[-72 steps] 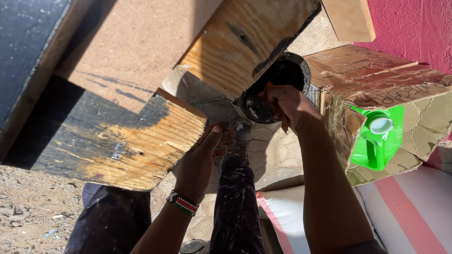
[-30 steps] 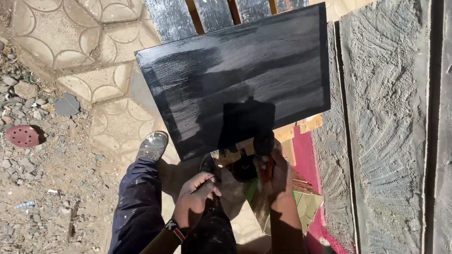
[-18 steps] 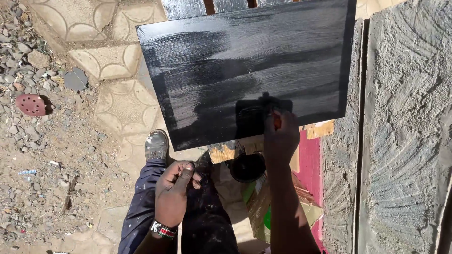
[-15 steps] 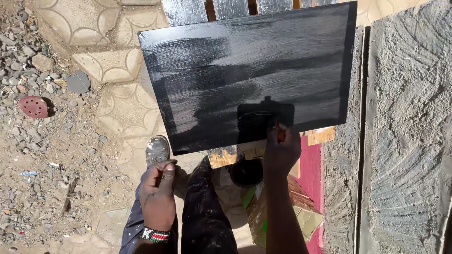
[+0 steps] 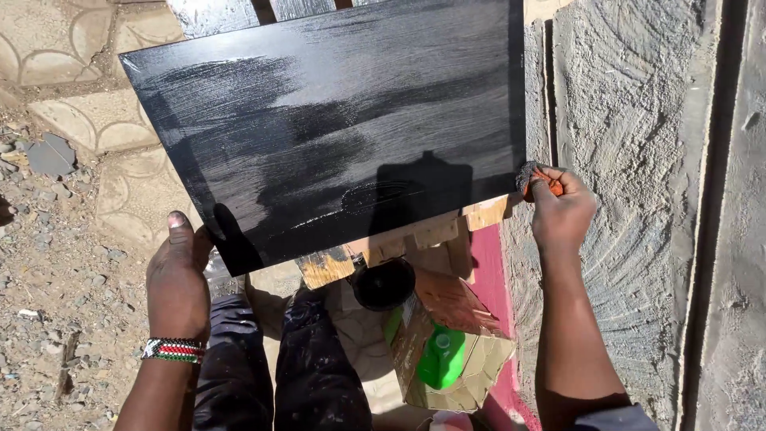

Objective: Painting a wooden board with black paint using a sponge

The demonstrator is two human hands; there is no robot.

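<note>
A large flat board (image 5: 335,128), painted glossy black with streaky brush marks, lies tilted across wooden pieces in front of me. My left hand (image 5: 177,275) rests at its near left corner, thumb against the edge, a beaded wristband on the wrist. My right hand (image 5: 558,209) is closed on a small orange-handled brush (image 5: 538,180) with a dark tip touching the board's near right corner. Below the board stands an open can of black paint (image 5: 384,282).
A cardboard box (image 5: 459,343) holding a green plastic jug (image 5: 441,357) sits by my paint-spattered trousers (image 5: 283,367). A rough grey plastered wall (image 5: 630,160) runs along the right. Patterned paving stones (image 5: 88,120) and gravel lie to the left.
My left hand has come up from my knee to the board's near left corner. My right hand has carried the brush from the board's near middle to its right corner.
</note>
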